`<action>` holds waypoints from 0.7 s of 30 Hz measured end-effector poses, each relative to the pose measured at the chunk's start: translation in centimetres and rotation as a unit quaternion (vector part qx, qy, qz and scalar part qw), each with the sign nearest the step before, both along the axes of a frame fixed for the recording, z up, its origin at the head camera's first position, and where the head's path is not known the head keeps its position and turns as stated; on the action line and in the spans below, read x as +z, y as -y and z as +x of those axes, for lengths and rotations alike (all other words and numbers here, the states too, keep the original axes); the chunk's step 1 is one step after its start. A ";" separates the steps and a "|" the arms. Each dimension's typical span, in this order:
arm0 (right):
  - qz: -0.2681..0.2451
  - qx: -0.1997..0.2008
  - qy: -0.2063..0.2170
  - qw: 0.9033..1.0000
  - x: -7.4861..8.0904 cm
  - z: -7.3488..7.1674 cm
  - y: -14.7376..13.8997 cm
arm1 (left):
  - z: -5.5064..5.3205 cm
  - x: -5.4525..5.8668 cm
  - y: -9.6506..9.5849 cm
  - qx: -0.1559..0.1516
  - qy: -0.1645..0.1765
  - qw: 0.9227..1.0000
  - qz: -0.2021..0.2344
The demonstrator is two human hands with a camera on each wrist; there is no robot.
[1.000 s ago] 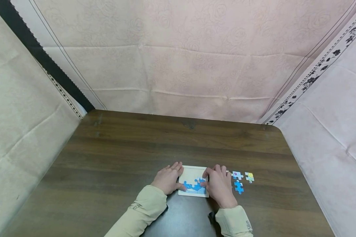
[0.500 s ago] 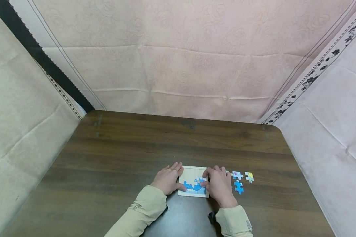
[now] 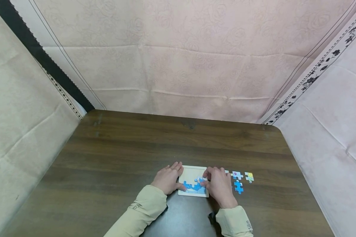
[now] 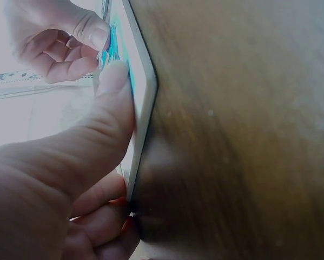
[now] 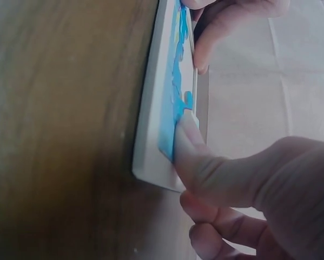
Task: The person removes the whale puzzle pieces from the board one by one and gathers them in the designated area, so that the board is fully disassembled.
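Note:
A pale jigsaw puzzle tray [image 3: 192, 170] lies on the table, with blue pieces fitted along its near part. My left hand [image 3: 167, 179] rests at the tray's left side, fingers extended along that edge. Its thumb [image 4: 114, 78] presses on the near left corner in the left wrist view. At the tray's right side my right hand [image 3: 219, 186] pinches a blue puzzle piece [image 5: 188, 99] between thumb and index finger. The right wrist view has this thumb [image 5: 189, 138] low over the fitted pieces; the index fingertip is hidden there.
Right of the tray lie loose puzzle pieces: a white and blue one [image 3: 236, 175], a yellow one [image 3: 249, 176] and a blue one [image 3: 238, 186]. Another peeks out behind my right hand. Pale cloth [image 3: 178, 72] hangs beyond the wooden table [image 3: 130, 144].
The fingers of my right hand have shifted slightly, baring a little more of the loose piece behind them. My left hand and the tray stay in place.

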State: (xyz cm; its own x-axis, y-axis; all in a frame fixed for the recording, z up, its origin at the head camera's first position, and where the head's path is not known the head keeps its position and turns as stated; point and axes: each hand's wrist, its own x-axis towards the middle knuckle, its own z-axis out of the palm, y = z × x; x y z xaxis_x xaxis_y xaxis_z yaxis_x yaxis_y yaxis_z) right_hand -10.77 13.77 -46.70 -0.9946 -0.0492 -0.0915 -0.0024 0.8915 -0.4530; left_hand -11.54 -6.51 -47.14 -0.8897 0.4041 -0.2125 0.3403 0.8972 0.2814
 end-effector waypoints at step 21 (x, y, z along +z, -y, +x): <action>-0.026 0.014 -0.013 0.999 0.0 0.3 -0.4 | 0.0 0.1 -0.1 0.002 0.006 1.000 -0.001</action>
